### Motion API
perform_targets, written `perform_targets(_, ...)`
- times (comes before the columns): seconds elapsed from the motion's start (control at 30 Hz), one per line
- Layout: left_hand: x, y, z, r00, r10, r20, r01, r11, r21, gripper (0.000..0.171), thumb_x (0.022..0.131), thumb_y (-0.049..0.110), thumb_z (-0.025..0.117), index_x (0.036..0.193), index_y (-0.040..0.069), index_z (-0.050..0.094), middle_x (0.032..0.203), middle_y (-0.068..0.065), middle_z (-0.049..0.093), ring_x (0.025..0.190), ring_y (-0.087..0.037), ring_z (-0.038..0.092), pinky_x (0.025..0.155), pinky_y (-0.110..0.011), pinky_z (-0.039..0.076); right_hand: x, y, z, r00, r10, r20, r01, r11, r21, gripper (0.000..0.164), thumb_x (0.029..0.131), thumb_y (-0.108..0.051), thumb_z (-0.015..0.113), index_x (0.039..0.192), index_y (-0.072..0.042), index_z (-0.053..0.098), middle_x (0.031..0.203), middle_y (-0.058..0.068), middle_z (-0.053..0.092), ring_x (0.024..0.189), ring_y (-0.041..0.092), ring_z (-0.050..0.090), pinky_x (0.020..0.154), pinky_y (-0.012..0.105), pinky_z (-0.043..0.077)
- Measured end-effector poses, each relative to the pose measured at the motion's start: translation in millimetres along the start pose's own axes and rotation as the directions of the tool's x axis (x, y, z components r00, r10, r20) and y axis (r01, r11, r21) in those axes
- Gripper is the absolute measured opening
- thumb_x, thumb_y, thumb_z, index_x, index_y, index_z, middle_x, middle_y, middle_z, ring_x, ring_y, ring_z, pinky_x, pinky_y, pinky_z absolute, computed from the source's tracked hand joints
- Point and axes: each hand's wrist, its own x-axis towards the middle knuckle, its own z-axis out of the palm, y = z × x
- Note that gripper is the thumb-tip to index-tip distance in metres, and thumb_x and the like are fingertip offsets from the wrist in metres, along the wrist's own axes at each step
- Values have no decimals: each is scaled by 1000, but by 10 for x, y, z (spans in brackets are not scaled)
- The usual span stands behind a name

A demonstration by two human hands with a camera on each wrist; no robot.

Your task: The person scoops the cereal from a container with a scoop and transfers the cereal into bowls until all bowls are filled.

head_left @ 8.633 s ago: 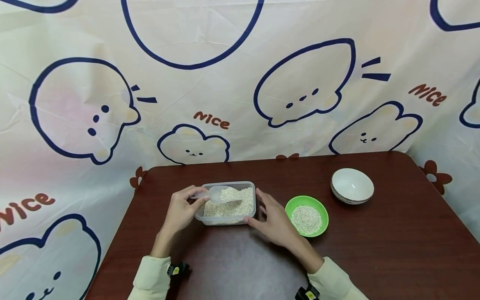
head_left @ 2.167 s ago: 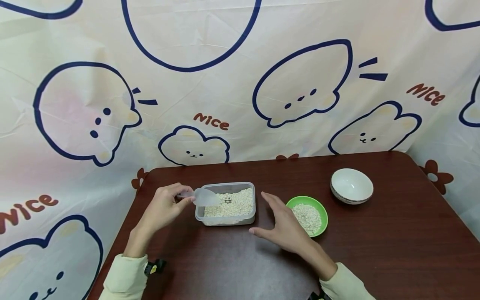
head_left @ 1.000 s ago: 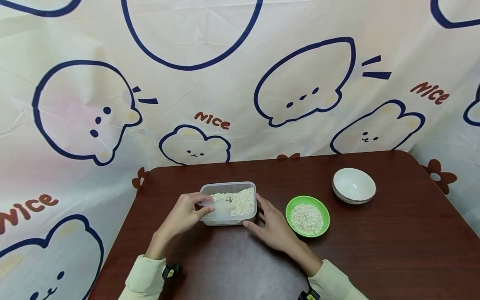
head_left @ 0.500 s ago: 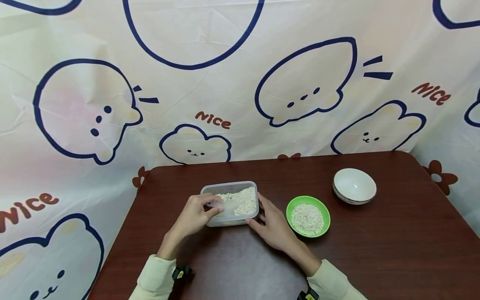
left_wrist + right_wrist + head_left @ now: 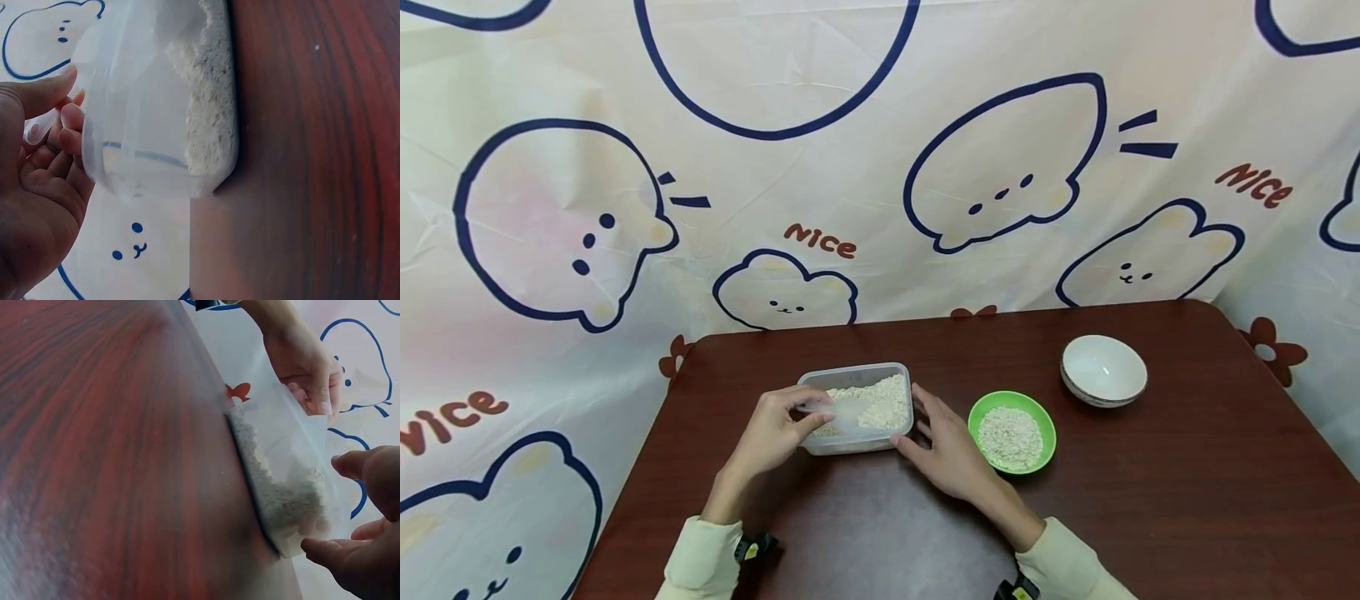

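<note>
Indoor tabletop corner: cartoon-print cloth [image 5: 880, 183], wood-grain table [image 5: 1187, 483].

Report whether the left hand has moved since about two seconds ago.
Yes: in the head view, the left hand moved right, toward the white bowl.

White bowl [image 5: 1103, 372] toward far right of reddish-brown table [image 5: 1187, 500]; cloth [image 5: 842, 183] with blue-outlined cartoon animals behind.

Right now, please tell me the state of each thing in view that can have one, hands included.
Plastic container: uncovered, partly filled with pale grains.
Scoop: dipped into the container, its load unclear.
Green bowl: upright, holding pale grains.
White bowl: upright, its inner bottom showing.
Left hand: pinching the scoop.
Right hand: open, at the container's right end.
Patterned cloth: hanging, lightly creased.
</note>
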Motion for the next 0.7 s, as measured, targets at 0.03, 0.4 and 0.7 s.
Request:
perform_targets(0.03,-7,-2,-16,1000,-3,-11,3,1000,-6,11,93,7,84,103,6,81,98,-1,77,78,-8,63,69,-26,56,-4,-14,-13,1000,-2,-3,2,1000,-6,84,100,-22,80,166,-1,33,169,21,41,151,36,51,113,41,51)
perform_targets(0.4,-93,-113,-116,990,11,-138,-18,999,-46,8,95,8,82,102,10,80,85,0,70,69,-6,57,59,-23,50,-84,-163,-157,1000,-12,-5,11,998,-55,86,97,-23,83,166,-2,35,169,16,42,153,31,48,116,39,49)
perform_targets(0.7,-140,-155,-159,974,-26,-226,-3,992,-125,11,96,4,80,105,10,79,85,-5,66,66,-7,56,54,-24,48,-126,-172,-305,999,-43,-23,41,995,-87,87,96,-26,84,166,-4,36,169,17,41,155,35,46,115,37,49)
